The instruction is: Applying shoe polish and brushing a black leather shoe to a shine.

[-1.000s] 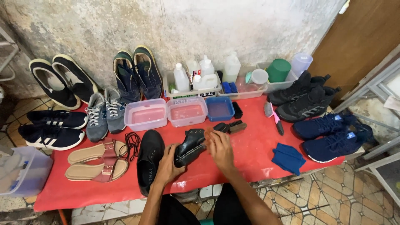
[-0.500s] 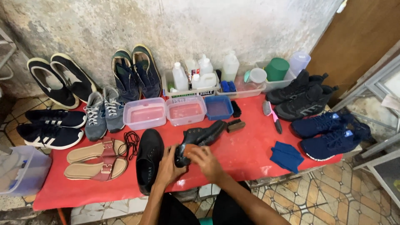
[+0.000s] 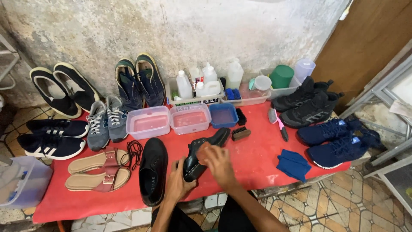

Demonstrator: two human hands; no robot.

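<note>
Black dress shoe (image 3: 201, 155), tilted above the red table (image 3: 257, 159).
Left hand (image 3: 179, 182) is gripping its heel; right hand (image 3: 219, 163) is apparently pressing closed on its upper.

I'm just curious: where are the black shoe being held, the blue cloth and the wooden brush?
black shoe (image 3: 216, 139): head view, toe end.
blue cloth (image 3: 294, 164): head view, middle.
wooden brush (image 3: 240, 133): head view, its back.

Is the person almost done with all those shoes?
Not nearly, it seems. Both hands, left hand and right hand, hold one black dress shoe. Its partner lies beside it on the red mat. No pair looks plainly finished. The grey sneakers and tan sandals lie untouched.
</note>
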